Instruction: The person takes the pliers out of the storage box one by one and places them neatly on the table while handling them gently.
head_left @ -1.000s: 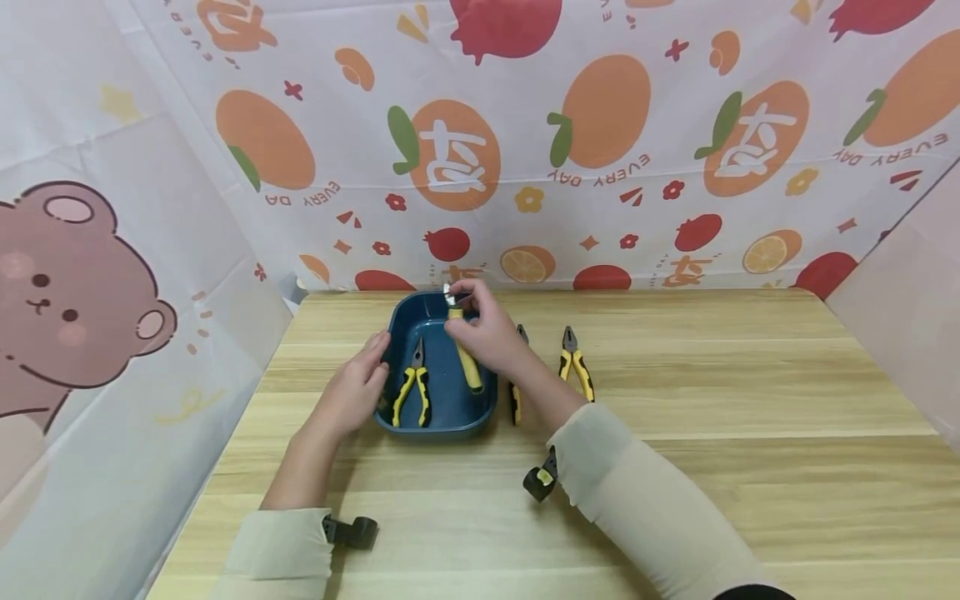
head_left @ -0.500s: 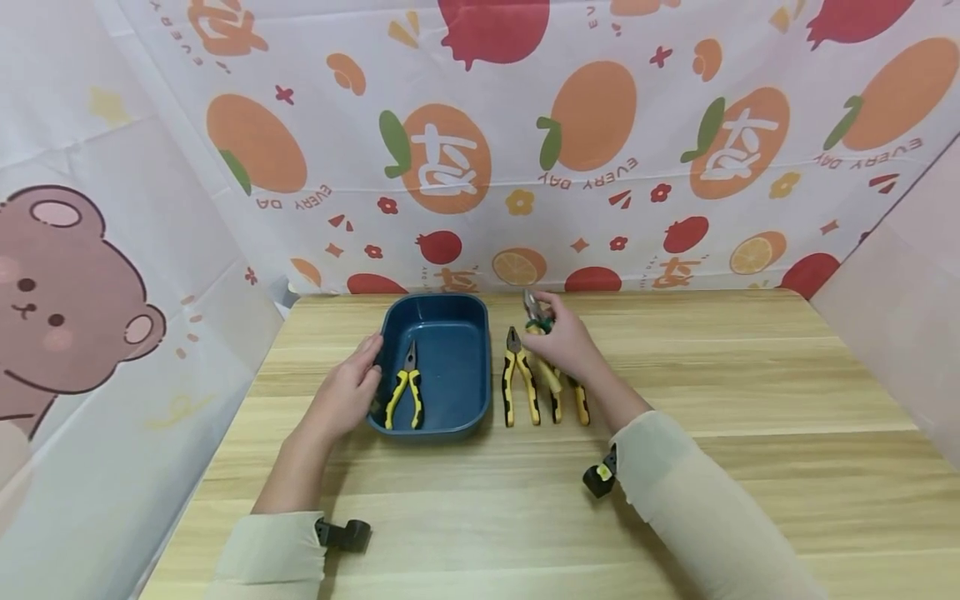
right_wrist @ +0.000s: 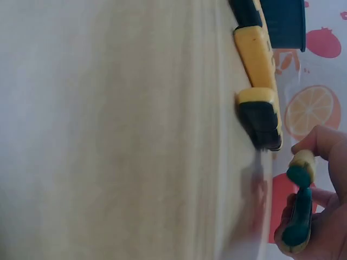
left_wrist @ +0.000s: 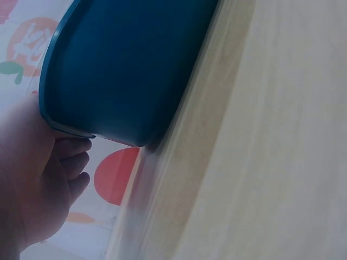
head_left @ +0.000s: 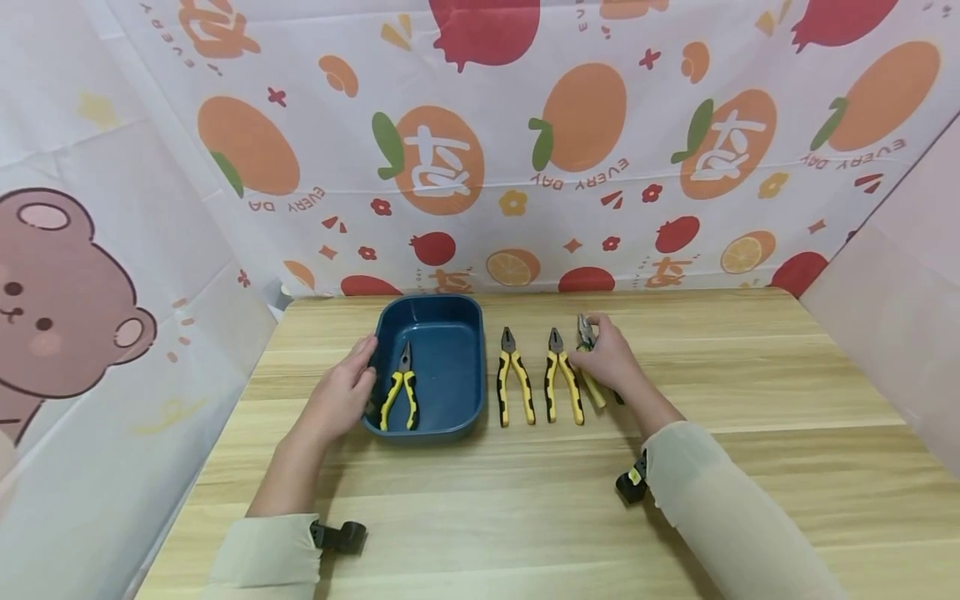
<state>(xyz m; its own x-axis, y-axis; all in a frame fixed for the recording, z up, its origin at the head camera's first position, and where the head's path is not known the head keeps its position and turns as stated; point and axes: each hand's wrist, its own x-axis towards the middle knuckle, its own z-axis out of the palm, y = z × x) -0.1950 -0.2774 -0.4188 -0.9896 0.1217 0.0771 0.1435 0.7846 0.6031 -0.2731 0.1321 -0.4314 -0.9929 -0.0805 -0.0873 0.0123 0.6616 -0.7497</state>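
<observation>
My right hand holds a pair of pliers with pale yellow and green handles at the right end of a row of tools. The handle ends of those pliers point at the right wrist camera. To their left lie two pairs of combination pliers, one in the middle and one nearer the bin, with yellow and black handles. My left hand rests against the left side of a blue plastic bin, fingers along its outer wall. Inside the bin lie yellow and black long-nose pliers.
The wood-grain table ends at the back against a fruit-printed cloth. Another cloth with a printed bear hangs at the left.
My right hand has carried the pliers from above the bin rightward, past both combination pliers, to the right end of the row. The left hand has stayed at the bin.
</observation>
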